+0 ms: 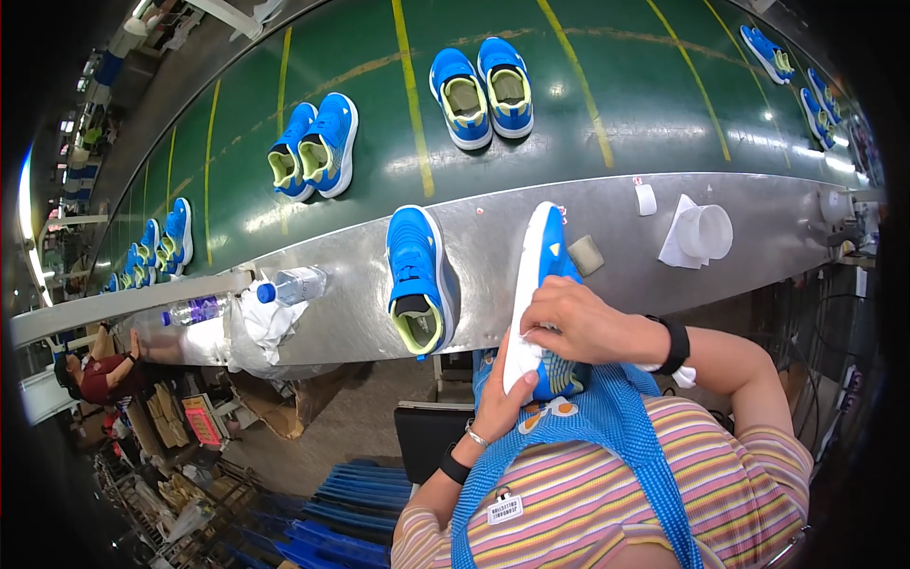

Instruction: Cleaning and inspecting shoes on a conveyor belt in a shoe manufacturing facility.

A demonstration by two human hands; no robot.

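A blue sneaker with a white sole (528, 275) is tilted on its side over the near edge of the metal ledge, its toe pointing away from me. My left hand (500, 403) grips it at the heel, fingers round the sole. Against the sole's white sidewall, the fingers of my right hand (573, 321) are pinched on what looks like a small white cloth (527, 349), mostly covered by the fingers. Beside it on the left, the matching sneaker (413, 270) stands upright on the ledge, its lime lining showing.
Behind the metal ledge (493, 228) runs a green conveyor belt (379, 142) with yellow lines, carrying several pairs of blue sneakers (464, 100). A beige block (586, 255) and a white tape roll (707, 232) lie to the right, plastic bottles (294, 284) and crumpled white cloth (268, 318) to the left.
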